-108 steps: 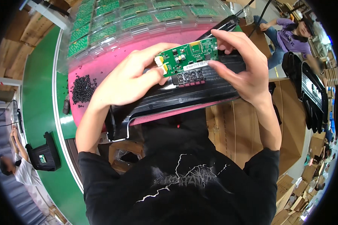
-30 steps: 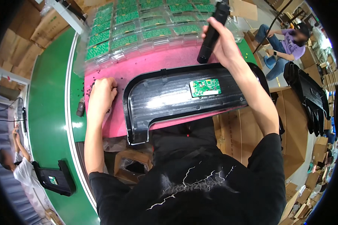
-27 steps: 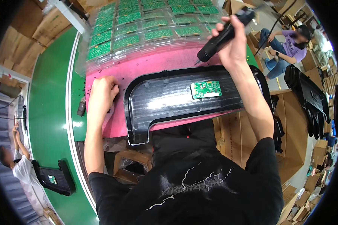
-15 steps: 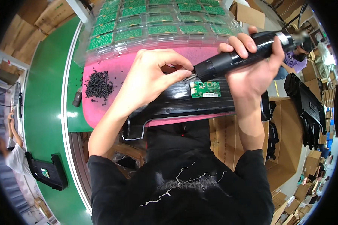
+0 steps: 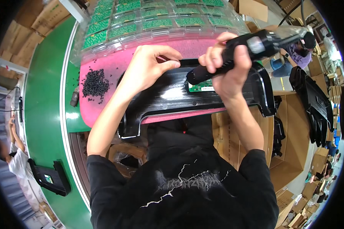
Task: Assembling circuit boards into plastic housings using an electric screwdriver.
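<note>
My right hand (image 5: 230, 78) is wrapped round a black electric screwdriver (image 5: 270, 45), tilted with its nose down to the left. The nose stands over a small green circuit board (image 5: 197, 88), part of which it hides; whether the bit touches a screw there cannot be seen. The board lies inside a long black plastic housing (image 5: 168, 97) on a pink mat (image 5: 116, 57). Over the housing's left part hovers my left hand (image 5: 147, 66), closed with thumb and forefinger tips close together. Anything between them is too small to make out. Left of it lies a heap of tiny black screws (image 5: 95, 83).
Clear plastic trays of green circuit boards (image 5: 156, 23) stand behind the mat. A small dark cylindrical part (image 5: 75, 97) lies beside it. Another black housing (image 5: 49, 177) rests on the green bench at left. An open cardboard box (image 5: 290, 141) stands at right. Two other people are nearby.
The screwdriver has swung down and left, its nose now over the circuit board. My left hand has drawn away from the nose, to the left. The housing shows more fully.
</note>
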Tool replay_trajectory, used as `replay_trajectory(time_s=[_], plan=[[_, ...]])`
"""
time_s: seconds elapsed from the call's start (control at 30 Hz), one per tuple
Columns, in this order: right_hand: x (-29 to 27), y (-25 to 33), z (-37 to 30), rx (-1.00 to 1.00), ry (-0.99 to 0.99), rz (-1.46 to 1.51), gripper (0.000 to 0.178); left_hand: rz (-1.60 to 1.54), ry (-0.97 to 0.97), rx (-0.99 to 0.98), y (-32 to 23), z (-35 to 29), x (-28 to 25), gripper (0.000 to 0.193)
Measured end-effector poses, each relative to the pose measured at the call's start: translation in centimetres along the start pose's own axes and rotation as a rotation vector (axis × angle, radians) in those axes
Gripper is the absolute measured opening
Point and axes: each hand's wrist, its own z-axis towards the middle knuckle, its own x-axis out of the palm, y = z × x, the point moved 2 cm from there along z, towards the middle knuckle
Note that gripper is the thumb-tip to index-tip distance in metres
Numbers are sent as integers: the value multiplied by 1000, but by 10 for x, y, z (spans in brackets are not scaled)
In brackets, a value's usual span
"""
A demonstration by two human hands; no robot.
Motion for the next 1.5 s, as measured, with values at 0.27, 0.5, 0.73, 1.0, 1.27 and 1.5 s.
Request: replay_trajectory(time_s=[0.27,0.5,0.73,1.0,1.27,1.5], plan=[[-6,-6,6,-26,-5,37,36,117,59,-134,15,-1,10,20],[16,40,10,-207,150,46,66,64,164,85,7,-3,13,17],[15,44,11,-228,285,49,67,-199,200,-67,6,-4,13,16],[11,57,19,-164,511,22,69,-156,351,8,-7,12,8,15],[2,56,19,-118,612,17,72,-317,491,-5,-4,19,22,19],[-9,49,15,-176,470,-90,75,435,80,611,-11,12,29,18]])
